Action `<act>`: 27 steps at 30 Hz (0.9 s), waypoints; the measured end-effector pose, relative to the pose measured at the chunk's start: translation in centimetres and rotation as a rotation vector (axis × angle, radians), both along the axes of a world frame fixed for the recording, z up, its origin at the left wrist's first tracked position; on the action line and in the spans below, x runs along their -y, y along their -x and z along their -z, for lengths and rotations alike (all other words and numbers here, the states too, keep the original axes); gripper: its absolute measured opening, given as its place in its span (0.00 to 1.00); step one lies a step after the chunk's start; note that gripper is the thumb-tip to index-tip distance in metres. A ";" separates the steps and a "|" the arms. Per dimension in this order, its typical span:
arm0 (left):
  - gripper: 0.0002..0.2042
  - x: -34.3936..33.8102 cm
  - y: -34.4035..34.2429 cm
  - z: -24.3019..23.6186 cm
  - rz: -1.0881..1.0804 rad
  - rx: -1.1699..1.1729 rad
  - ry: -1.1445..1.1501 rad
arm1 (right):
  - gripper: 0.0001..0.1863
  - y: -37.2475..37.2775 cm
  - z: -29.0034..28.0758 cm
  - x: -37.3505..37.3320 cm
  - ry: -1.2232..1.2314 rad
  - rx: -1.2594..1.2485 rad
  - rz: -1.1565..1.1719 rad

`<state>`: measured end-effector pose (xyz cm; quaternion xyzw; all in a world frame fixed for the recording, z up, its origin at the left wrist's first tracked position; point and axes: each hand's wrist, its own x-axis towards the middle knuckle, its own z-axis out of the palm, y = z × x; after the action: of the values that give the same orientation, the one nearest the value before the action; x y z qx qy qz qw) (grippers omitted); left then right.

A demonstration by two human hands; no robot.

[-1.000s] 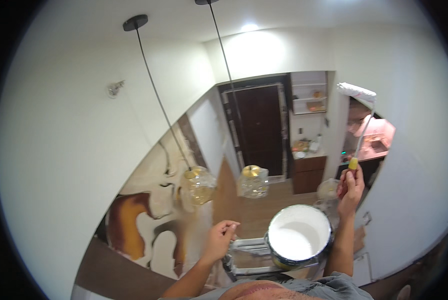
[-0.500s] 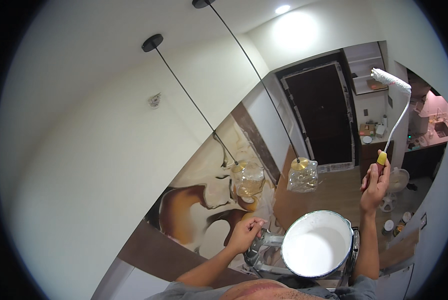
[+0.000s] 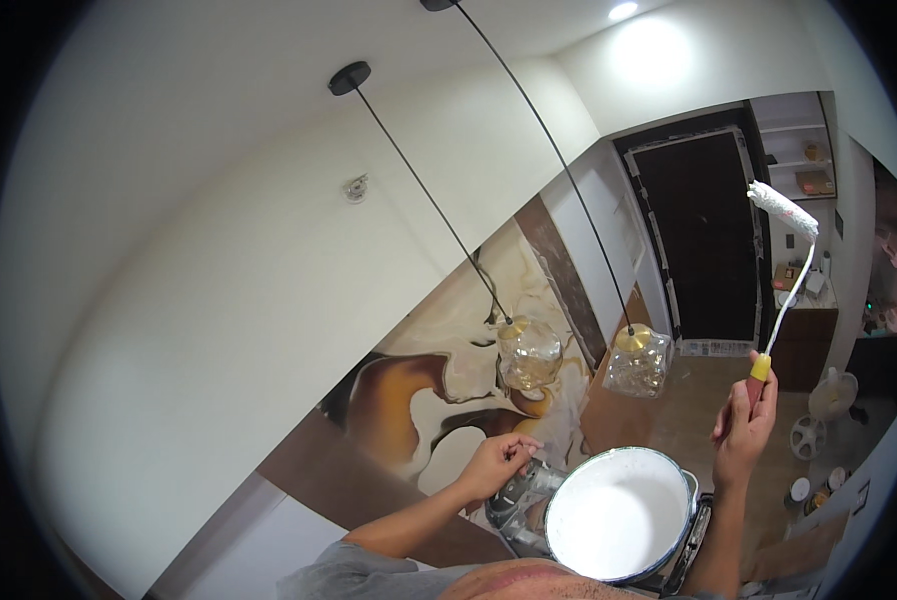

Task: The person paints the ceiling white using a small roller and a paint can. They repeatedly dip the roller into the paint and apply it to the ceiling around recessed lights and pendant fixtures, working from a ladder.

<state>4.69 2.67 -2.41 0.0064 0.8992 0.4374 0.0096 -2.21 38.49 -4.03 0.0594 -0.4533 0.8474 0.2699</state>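
In my right hand [image 3: 746, 415], raised at the right, is a paint roller [image 3: 786, 209] with a reddish handle and yellow collar. Its white sleeve is coated with paint and points up and to the left. A round bucket of white paint [image 3: 619, 515] sits below, between my arms, on a paint-smeared stand [image 3: 521, 508]. Just left of the bucket, my left hand [image 3: 501, 466] is closed, its thumb and fingers pinched together. Whatever those fingers hold, if anything, I cannot make out.
Two pendant lamps [image 3: 531, 355] with plastic-wrapped shades hang on long cords ahead. A pale wall [image 3: 219, 330] runs along the left, above a brown marbled panel [image 3: 389, 400]. Far off are a dark door [image 3: 697, 235], a fan [image 3: 833, 394] and several cans [image 3: 819, 500].
The roller has come down, the right hand holding it lower. The view has turned, so the lamps and door sit farther right. My left hand stays beside the bucket.
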 end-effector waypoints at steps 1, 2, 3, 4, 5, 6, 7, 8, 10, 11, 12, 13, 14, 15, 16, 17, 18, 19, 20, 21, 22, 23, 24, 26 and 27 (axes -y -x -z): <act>0.11 -0.1 0.0 -0.1 -0.009 0.005 0.003 | 0.24 0.0 -0.1 0.1 0.004 0.002 0.002; 0.11 -0.2 0.0 -0.3 -0.016 0.010 0.006 | 0.24 0.0 -0.1 0.2 0.006 0.004 0.005; 0.11 -0.2 0.0 -0.3 -0.021 0.018 0.006 | 0.24 0.0 0.1 0.2 0.003 0.000 0.011; 0.11 -0.1 0.0 -0.3 -0.020 0.014 0.006 | 0.24 0.1 0.3 0.2 0.000 -0.003 0.018; 0.11 -0.1 0.1 -0.2 -0.018 0.009 0.004 | 0.25 0.3 0.4 0.3 -0.005 -0.006 0.027; 0.11 -0.1 0.2 -0.2 -0.009 0.009 0.004 | 0.25 0.3 0.2 0.5 0.008 0.001 0.043; 0.11 0.0 0.3 -0.2 -0.004 0.012 0.022 | 0.25 0.3 -0.2 1.0 0.021 0.008 0.061; 0.11 0.0 0.5 -0.4 0.003 0.015 0.040 | 0.25 0.2 -0.5 1.1 0.034 0.015 0.080; 0.12 0.3 0.7 -0.3 0.046 0.051 0.063 | 0.26 0.1 0.0 -0.1 -0.092 0.052 -0.005; 0.12 0.4 1.1 -0.5 0.085 0.081 0.075 | 0.26 0.1 0.2 -0.7 -0.156 0.073 -0.048; 0.12 0.5 1.3 -0.6 0.119 0.110 0.084 | 0.27 0.0 -0.1 -0.9 -0.188 0.074 0.006; 0.12 0.4 1.5 -0.7 0.157 0.128 0.115 | 0.27 -0.3 0.0 -1.7 -0.304 0.048 0.055; 0.12 0.3 1.7 -0.8 0.192 0.147 0.143 | 0.28 -0.7 0.0 -3.0 -0.421 0.021 0.100; 0.12 0.1 1.8 -1.4 0.226 0.160 0.180 | 0.28 -1.5 -0.5 -3.9 -0.530 -0.011 0.144; 0.12 -0.4 2.2 -2.2 0.245 0.179 0.185 | 0.30 -2.6 -2.4 -3.9 -0.536 -0.078 0.221; 0.12 -0.3 2.7 -2.2 0.278 0.196 0.184 | 0.31 -3.8 -3.5 -5.0 -0.625 -0.046 0.218; 0.12 -0.2 3.2 -2.0 0.312 0.207 0.187 | 0.33 -5.1 -4.7 -6.2 -0.712 -0.021 0.217; 0.11 -0.3 3.6 -2.0 0.347 0.220 0.197 | 0.34 -7.0 -6.3 -7.7 -0.770 0.056 0.156; 0.11 -0.4 4.0 -1.7 0.356 0.206 0.211 | 0.34 -8.5 -8.2 -8.4 -0.961 0.031 0.203; 0.11 -0.6 4.3 -1.8 0.377 0.186 0.254 | 0.35 -9.9 -10.1 -8.7 -1.151 0.012 0.247; 0.11 -0.9 4.4 -2.5 0.401 0.168 0.298 | 0.35 -10.4 -11.5 -8.6 -1.341 -0.007 0.291; 0.11 -1.2 4.7 -2.4 0.436 0.155 0.337 | 0.34 -10.7 -11.8 -8.5 -1.381 -0.031 0.283; 0.10 -0.7 5.2 -1.9 0.460 0.132 0.340 | 0.34 -10.9 -12.2 -8.5 -1.420 -0.050 0.276; 0.09 0.1 5.1 0.0 0.505 0.033 0.230 | 0.33 -12.7 -14.8 -8.7 -1.611 0.020 0.296; 0.10 0.1 4.7 0.2 0.453 0.091 0.244 | 0.30 -13.3 -16.2 -8.4 -1.680 0.021 0.306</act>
<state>-0.05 2.53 -2.63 0.1868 0.9195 0.3124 0.1484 11.13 46.88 12.22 0.1702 -0.9367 0.1849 0.2438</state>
